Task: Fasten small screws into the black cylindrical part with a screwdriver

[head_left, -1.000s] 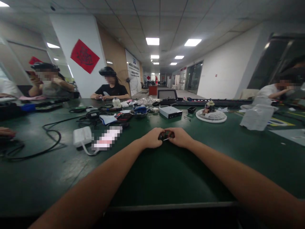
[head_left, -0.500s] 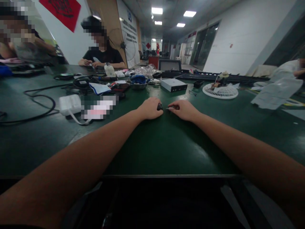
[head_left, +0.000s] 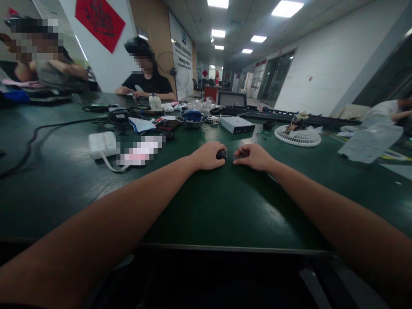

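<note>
My left hand is closed around a small black object with a shiny end, above the green table. Just to its right, my right hand pinches a small thin item between thumb and fingers; it is too small to name. A narrow gap separates the two hands. Beyond them lies a white and black box. A blue item in a metal bowl sits behind my left hand.
On the left are a white adapter, black cables and a pixelated flat item. To the right stand a white fan grille and clear plastic bags. People sit at the far left, across the table and at the far right.
The view has tilted up and shifted, so the scene sits lower and more to the right. In my right hand, the thin item is now held at a different angle.
</note>
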